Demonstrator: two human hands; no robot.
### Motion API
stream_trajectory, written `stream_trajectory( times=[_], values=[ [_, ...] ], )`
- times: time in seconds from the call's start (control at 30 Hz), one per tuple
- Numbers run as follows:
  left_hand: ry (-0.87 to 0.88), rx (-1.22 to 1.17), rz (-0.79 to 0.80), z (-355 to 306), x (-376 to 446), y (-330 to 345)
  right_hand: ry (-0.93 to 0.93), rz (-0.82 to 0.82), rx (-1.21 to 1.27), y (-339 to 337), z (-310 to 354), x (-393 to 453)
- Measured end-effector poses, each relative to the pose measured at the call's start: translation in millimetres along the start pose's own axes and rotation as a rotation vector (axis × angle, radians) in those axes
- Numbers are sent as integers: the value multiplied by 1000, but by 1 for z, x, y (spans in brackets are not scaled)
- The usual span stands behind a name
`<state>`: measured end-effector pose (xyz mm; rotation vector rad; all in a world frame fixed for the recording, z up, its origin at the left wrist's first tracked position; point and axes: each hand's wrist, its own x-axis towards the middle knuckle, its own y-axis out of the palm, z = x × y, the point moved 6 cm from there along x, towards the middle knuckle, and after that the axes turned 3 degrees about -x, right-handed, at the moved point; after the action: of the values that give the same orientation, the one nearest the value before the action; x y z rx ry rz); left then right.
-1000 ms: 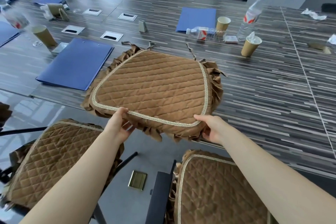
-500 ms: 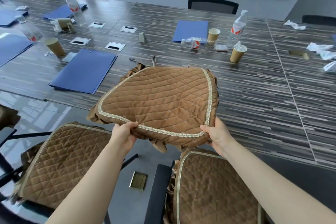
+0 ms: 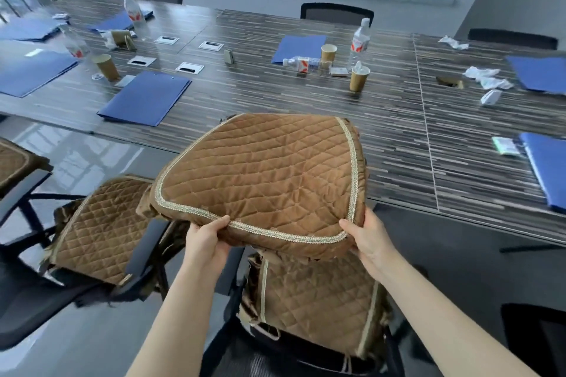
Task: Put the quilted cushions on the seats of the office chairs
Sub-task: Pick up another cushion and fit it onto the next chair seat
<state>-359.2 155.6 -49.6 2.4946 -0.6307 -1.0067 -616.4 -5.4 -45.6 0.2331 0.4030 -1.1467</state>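
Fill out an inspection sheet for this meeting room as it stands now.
Surface: striped wood table, in use.
Job's things: one cushion held in the air; cushions on the left chair and near chair.
Clutter: blue folders, paper cups, water bottles, crumpled tissues.
Grippers: left hand and right hand grip the cushion's near edge.
Cables: nothing seen.
Surroundings: windows, grey wall, chairs opposite.

Bright window daylight, table point(image 3: 398, 138) glare, edges blurred/warped.
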Motion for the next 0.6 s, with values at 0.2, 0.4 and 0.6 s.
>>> stream_trajectory(
  times=[0.2,0.4,0.6],
  values=[
    [-34,-85,2,58,-117,-9,-55,38,10,-82,-17,-100],
    [-110,-71,44,107,-209,-22,-41,-43,88,-144,-53,-207],
    [-165,103,146,133,-267,-46,11,-157,242,-167,-103,-301]
  ],
)
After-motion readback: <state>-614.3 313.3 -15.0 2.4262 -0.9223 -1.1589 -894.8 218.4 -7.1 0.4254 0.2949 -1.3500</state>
